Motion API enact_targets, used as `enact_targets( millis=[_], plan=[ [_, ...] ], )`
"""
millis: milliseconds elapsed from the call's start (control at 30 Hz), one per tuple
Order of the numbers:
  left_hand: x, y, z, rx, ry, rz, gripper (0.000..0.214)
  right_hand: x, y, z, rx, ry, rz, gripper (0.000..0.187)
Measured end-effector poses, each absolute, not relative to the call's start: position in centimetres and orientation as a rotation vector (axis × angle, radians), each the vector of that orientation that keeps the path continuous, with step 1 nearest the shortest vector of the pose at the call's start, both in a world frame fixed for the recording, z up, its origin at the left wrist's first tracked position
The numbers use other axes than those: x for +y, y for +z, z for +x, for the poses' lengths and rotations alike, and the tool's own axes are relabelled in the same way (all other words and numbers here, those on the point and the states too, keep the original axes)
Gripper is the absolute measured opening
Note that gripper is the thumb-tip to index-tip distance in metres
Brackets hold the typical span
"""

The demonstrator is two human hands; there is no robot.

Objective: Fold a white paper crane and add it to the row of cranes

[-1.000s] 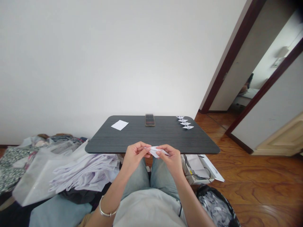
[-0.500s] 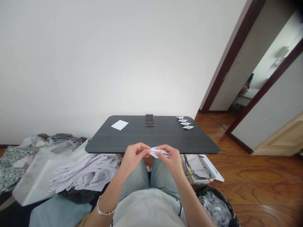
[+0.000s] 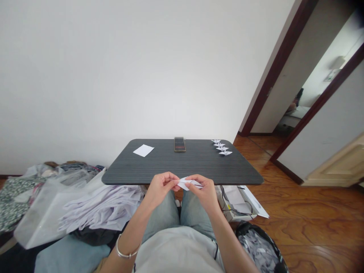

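Note:
Between my hands, at the near edge of the dark table (image 3: 170, 165), is a small piece of folded white paper (image 3: 184, 184). My left hand (image 3: 162, 186) pinches its left tip between thumb and fingers. My right hand (image 3: 203, 188) grips the right part, thumb on top and fingers behind, hiding some of the folds. Several white paper cranes (image 3: 223, 148) stand in a row at the table's back right. A flat white sheet of paper (image 3: 143, 150) lies at the back left.
A phone (image 3: 179, 144) rests at the table's back middle, close to the wall. Clothes and plastic bags (image 3: 99, 208) are heaped to the left. On the right are a box with papers and cables (image 3: 237, 203) and a black bag of paper scraps (image 3: 260, 248).
Almost nothing differs. Both hands keep their hold on the folded paper, and the whole view has shifted very slightly.

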State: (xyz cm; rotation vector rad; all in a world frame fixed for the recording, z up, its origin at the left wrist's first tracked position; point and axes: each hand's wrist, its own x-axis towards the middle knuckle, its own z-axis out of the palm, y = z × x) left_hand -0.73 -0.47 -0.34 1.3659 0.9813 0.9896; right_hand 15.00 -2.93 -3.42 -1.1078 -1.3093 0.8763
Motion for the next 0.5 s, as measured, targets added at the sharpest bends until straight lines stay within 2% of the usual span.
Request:
enact_targets(
  millis=[500],
  plan=[
    [-0.34, -0.72, -0.46, 0.984, 0.984, 1.399, 0.019, -2.47, -3.77, 14.93, -1.295, 0.952, -1.056, 0.011]
  ],
)
